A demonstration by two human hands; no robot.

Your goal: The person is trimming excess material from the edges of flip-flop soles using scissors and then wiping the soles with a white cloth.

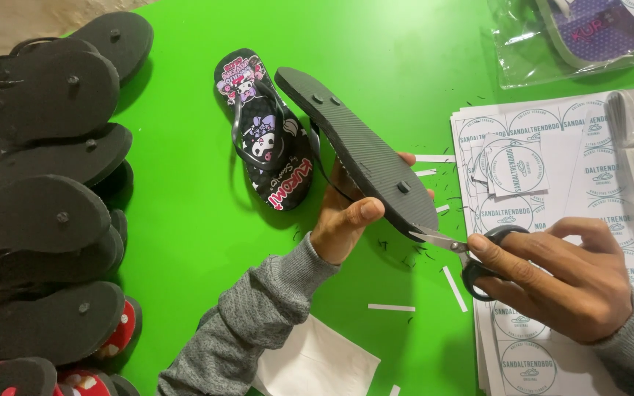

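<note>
My left hand point(346, 216) grips a black flip-flop point(361, 147) held sole-up and tilted above the green table point(185, 220). In my right hand point(563, 275) are black-handled scissors point(464, 249), their blades touching the near tip of that sole. A second flip-flop point(269, 132) with a cartoon print lies face-up on the table just left of the held one.
A stack of black flip-flops point(45, 205) lies sole-up along the left edge. Sheets of round printed labels point(544, 191) lie at the right, under my right hand. Bagged sandals point(581, 33) sit at the top right. White paper strips point(390, 307) and a white sheet point(317, 363) lie near me.
</note>
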